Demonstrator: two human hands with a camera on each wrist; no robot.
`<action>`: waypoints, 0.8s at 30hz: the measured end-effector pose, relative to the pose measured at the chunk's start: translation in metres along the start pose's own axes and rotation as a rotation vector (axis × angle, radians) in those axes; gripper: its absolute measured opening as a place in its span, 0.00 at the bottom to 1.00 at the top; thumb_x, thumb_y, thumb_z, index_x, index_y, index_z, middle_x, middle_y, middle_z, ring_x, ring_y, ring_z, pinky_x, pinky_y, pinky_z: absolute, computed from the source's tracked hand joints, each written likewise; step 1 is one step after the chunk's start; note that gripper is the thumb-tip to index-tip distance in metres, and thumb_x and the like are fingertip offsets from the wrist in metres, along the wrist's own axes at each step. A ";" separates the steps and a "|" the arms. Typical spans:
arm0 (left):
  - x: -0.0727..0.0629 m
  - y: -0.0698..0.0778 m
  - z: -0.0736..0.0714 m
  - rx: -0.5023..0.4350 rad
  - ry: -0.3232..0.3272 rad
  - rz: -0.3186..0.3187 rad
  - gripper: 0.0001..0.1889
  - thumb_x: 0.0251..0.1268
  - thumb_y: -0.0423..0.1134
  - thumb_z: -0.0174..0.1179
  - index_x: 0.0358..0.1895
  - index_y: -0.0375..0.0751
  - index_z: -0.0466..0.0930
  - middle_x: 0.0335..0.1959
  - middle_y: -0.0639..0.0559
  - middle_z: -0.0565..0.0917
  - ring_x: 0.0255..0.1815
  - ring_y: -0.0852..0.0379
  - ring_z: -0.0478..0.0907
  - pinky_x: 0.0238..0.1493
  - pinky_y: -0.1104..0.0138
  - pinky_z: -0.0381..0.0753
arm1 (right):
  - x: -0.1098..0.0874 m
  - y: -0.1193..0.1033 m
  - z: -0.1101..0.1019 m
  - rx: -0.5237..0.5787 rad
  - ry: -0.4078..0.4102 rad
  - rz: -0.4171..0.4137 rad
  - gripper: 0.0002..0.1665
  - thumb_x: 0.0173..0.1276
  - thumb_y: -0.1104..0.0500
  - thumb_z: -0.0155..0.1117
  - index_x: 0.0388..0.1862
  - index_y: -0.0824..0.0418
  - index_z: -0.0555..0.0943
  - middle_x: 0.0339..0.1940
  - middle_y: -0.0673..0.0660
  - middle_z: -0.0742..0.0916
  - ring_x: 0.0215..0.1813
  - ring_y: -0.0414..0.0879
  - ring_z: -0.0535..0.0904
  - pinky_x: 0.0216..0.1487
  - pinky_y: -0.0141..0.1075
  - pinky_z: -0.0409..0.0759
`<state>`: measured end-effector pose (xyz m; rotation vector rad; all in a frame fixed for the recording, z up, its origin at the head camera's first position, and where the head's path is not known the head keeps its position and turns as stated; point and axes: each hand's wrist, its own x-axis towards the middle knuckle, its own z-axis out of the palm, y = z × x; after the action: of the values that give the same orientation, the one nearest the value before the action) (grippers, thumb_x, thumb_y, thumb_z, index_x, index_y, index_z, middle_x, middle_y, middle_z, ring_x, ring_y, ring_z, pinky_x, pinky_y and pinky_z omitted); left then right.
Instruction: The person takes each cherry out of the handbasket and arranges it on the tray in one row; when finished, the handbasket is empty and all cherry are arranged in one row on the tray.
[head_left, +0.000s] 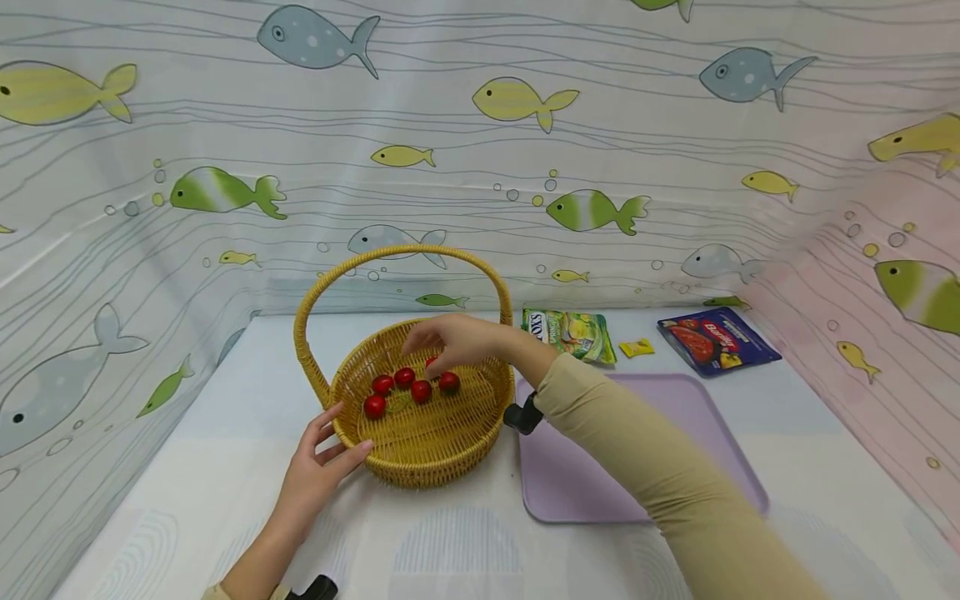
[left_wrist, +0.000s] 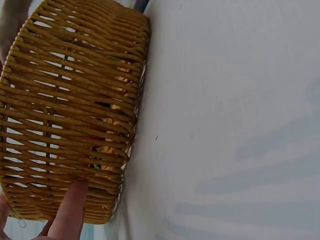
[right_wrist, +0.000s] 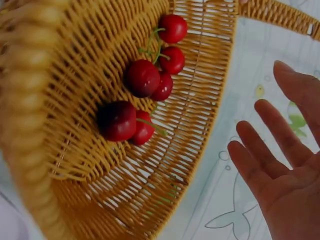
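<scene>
A round yellow wicker basket (head_left: 431, 467) with a tall arched handle stands on the table. Several red cherries (head_left: 421, 392), a few with green stems, lie inside it. My left hand (head_left: 318, 467) is at the basket's near left side. One straight finger presses the outer woven wall (left_wrist: 75, 100) in the left wrist view. Over the far part of the basket hovers my right hand (head_left: 465, 337), fingers loosely bent and holding nothing. In the right wrist view that hand (right_wrist: 285, 175) shows spread fingers, apart from the cherries (right_wrist: 142, 78).
To the right of the basket lies a lilac tray (head_left: 573, 475), partly under my right sleeve (head_left: 645, 450). Behind it are a green Fox's bag (head_left: 581, 335), a small yellow packet (head_left: 637, 347) and a dark blue Barilla pouch (head_left: 720, 340). A fish-patterned curtain (head_left: 450, 200) encloses the table.
</scene>
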<state>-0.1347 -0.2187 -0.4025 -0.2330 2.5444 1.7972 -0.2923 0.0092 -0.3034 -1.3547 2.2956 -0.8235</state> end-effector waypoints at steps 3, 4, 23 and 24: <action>-0.001 -0.001 -0.001 -0.004 0.000 -0.006 0.40 0.62 0.46 0.62 0.73 0.52 0.48 0.68 0.34 0.52 0.62 0.37 0.63 0.54 0.51 0.72 | 0.012 0.000 0.003 0.027 -0.034 0.007 0.20 0.61 0.63 0.67 0.53 0.56 0.77 0.51 0.47 0.80 0.59 0.45 0.72 0.59 0.34 0.68; -0.001 -0.001 -0.002 -0.006 -0.001 -0.008 0.40 0.62 0.46 0.62 0.73 0.52 0.48 0.68 0.34 0.51 0.62 0.37 0.63 0.54 0.51 0.72 | 0.016 0.000 0.005 0.040 -0.045 0.005 0.20 0.61 0.64 0.66 0.53 0.57 0.77 0.52 0.48 0.80 0.59 0.47 0.72 0.59 0.35 0.68; 0.000 -0.001 -0.002 -0.018 0.002 0.015 0.39 0.62 0.45 0.62 0.72 0.51 0.49 0.68 0.34 0.52 0.62 0.36 0.64 0.53 0.52 0.73 | 0.056 0.029 0.023 0.076 -0.292 0.171 0.24 0.59 0.71 0.65 0.56 0.63 0.77 0.57 0.60 0.78 0.57 0.52 0.74 0.45 0.31 0.77; 0.000 -0.001 -0.002 -0.019 0.001 0.016 0.39 0.62 0.45 0.62 0.72 0.51 0.49 0.68 0.34 0.52 0.62 0.36 0.64 0.53 0.51 0.73 | 0.055 0.031 0.024 0.054 -0.301 0.181 0.24 0.59 0.71 0.65 0.55 0.62 0.78 0.56 0.60 0.78 0.56 0.51 0.75 0.45 0.31 0.77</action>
<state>-0.1347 -0.2203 -0.4025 -0.2141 2.5380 1.8279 -0.3262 -0.0352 -0.3416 -1.1395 2.1067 -0.5764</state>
